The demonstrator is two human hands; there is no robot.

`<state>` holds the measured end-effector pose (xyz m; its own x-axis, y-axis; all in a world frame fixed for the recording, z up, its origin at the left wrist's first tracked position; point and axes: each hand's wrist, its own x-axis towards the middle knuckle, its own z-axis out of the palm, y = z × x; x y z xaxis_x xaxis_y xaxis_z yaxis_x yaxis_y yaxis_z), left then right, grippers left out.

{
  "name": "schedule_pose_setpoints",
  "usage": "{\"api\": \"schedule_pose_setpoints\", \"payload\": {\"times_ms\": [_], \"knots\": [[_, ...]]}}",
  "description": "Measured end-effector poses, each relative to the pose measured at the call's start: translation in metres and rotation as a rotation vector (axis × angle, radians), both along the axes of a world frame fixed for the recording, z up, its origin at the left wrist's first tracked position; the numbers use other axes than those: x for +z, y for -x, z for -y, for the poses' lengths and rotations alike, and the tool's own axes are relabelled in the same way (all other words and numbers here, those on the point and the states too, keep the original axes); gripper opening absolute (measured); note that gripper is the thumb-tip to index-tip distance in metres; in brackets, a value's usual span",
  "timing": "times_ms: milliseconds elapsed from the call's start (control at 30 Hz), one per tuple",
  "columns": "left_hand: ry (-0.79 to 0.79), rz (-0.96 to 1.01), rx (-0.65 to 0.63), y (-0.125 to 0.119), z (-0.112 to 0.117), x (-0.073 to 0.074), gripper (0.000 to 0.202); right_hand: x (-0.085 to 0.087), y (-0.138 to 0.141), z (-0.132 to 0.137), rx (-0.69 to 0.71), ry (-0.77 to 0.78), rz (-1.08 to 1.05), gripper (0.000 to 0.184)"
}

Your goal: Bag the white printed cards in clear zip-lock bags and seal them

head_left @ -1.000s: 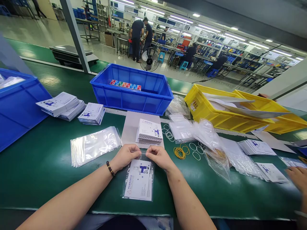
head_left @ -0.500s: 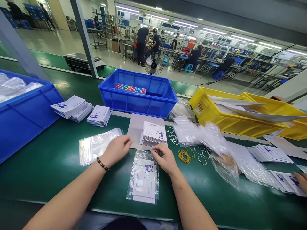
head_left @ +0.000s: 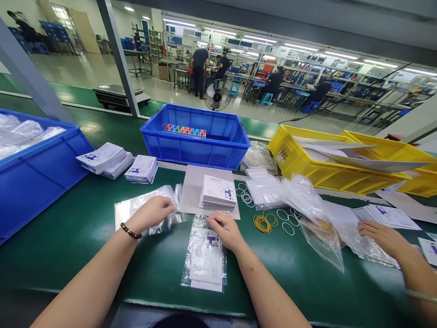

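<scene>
My left hand point(head_left: 153, 215), with a beaded bracelet at the wrist, pinches the lifted edge of a clear plastic bag point(head_left: 178, 200) over a pile of flat clear bags point(head_left: 124, 210). In front of me lies a bagged white booklet point(head_left: 206, 262) with a purple print; part of a white sheet sticks out at the bag's lower end. My right hand point(head_left: 226, 231) is closed at the upper edge of this bag, thumb and forefinger together on the plastic. Just beyond is a stack of white booklets point(head_left: 218, 193) on a grey card point(head_left: 191, 182).
Blue bins stand behind point(head_left: 194, 152) and at left point(head_left: 41, 168); yellow bins point(head_left: 324, 168) stand at right. More booklet stacks point(head_left: 140, 169) lie left. Rubber bands point(head_left: 262, 223) and plastic bags point(head_left: 266, 189) lie right. A co-worker's hand point(head_left: 382, 234) reaches in at far right.
My left hand has moved left and down onto the bag pile and has lifted one bag's edge. My right hand has shifted slightly left. The co-worker's hand has come further in.
</scene>
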<state>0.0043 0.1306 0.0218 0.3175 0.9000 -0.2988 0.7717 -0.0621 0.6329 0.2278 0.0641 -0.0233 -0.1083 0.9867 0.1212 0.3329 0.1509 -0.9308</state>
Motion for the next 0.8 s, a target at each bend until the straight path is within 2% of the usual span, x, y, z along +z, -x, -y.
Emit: {"api": "schedule_pose_setpoints", "payload": {"times_ms": [67, 133, 167, 233, 300, 367, 467, 533, 667, 800], "knots": [[0.043, 0.075, -0.074, -0.019, 0.014, 0.001, 0.028, -0.006, 0.006, 0.000, 0.021, 0.144, -0.154, 0.022], [-0.008, 0.093, -0.127, -0.038, 0.026, -0.002, 0.028, -0.012, 0.010, 0.001, -0.015, 0.212, -0.191, 0.026], [-0.042, 0.100, -0.142, -0.046, 0.030, -0.004, 0.030, -0.014, 0.011, 0.002, -0.056, 0.186, -0.144, 0.024], [-0.085, 0.151, -0.146, -0.059, 0.033, -0.010, 0.035, -0.015, 0.011, 0.004, -0.136, 0.039, 0.031, 0.020], [-0.024, 0.278, -0.103, -0.067, 0.032, -0.017, 0.038, -0.013, 0.009, 0.005, -0.164, -0.144, 0.214, 0.022], [0.142, 0.475, 0.008, -0.073, 0.030, -0.022, 0.036, -0.011, 0.007, 0.006, -0.150, -0.287, 0.340, 0.028], [0.396, 0.746, 0.204, -0.078, 0.027, -0.030, 0.029, -0.010, 0.006, 0.006, -0.117, -0.392, 0.434, 0.033], [0.474, 0.827, 0.264, -0.079, 0.028, -0.033, 0.027, -0.011, 0.007, 0.006, -0.099, -0.415, 0.452, 0.033], [0.535, 0.900, 0.303, -0.080, 0.029, -0.035, 0.028, -0.010, 0.009, 0.006, -0.094, -0.425, 0.435, 0.033], [0.443, 0.912, 0.286, -0.080, 0.032, -0.041, 0.028, -0.004, 0.011, 0.006, -0.091, -0.295, 0.294, 0.022]]}}
